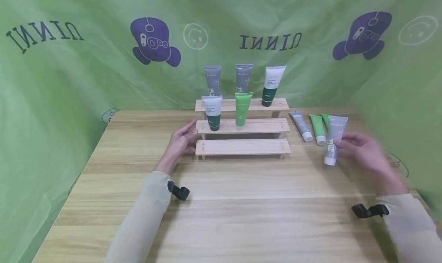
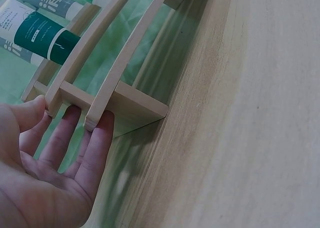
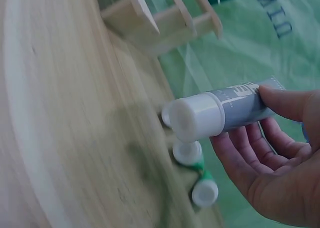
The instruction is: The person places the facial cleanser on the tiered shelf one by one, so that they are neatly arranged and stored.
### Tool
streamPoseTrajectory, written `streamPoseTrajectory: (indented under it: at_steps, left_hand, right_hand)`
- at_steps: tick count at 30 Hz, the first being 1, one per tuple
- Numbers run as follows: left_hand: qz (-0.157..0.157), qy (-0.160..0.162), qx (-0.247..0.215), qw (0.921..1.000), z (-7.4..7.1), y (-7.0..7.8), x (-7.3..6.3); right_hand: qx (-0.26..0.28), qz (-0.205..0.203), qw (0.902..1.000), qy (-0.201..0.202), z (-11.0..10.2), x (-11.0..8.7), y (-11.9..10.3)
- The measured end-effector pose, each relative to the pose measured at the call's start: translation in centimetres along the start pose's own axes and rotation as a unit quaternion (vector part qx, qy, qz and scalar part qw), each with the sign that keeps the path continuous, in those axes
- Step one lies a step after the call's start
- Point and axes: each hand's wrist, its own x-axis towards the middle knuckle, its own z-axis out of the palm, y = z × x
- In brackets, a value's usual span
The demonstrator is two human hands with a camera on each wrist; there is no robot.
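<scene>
A three-tier wooden display stand point(image 1: 243, 147) stands at the table's back. My left hand point(image 1: 180, 143) touches its left end, with spread fingertips point(image 2: 104, 123) and thumb against the ends of the lower two planks. On the middle tier stand a white-and-green tube point(image 1: 213, 113) and a green tube point(image 1: 243, 111). Two grey tubes point(image 1: 244, 78) and another white-and-green tube point(image 1: 272, 86) are on the top tier; the lowest tier is bare. To the right of the stand, my right hand point(image 1: 362, 151) pinches a grey tube point(image 1: 333, 140) between thumb and fingers, white cap downward.
Between stand and right hand, a grey tube point(image 1: 301, 126) and two green tubes point(image 1: 317, 129) lie on the wooden table point(image 1: 235, 217), caps toward me. Green printed cloth point(image 1: 221, 21) hangs behind the table and along both sides.
</scene>
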Motion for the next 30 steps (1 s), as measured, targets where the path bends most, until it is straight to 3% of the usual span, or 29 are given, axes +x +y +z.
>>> streamPoseTrajectory:
  at_steps: [5, 7, 12, 17, 30]
  left_hand:
    - [0.002, 0.001, -0.003, 1.0000, 0.1, 0.0, 0.0]
    - [0.005, 0.000, -0.002, 1.0000, 0.1, 0.0, 0.0]
    - [0.009, 0.006, -0.003, 0.9999, 0.1, 0.0, 0.0]
    - [0.009, -0.001, -0.003, 1.0000, 0.2, -0.1, 0.0]
    - [0.007, 0.003, 0.000, 1.0000, 0.2, 0.1, -0.1]
  right_hand:
    - [0.083, -0.023, 0.9962, -0.013, 2.1, -1.4, -1.5]
    - [0.133, -0.033, 0.9903, -0.019, 2.9, -1.7, -2.1]
    - [0.201, -0.086, 0.9754, -0.024, 5.0, -2.0, -3.4]
    - [0.215, -0.124, 0.9682, -0.033, 6.8, -1.9, -4.5]
    - [0.238, -0.146, 0.9596, -0.039, 9.7, -0.4, -7.2]
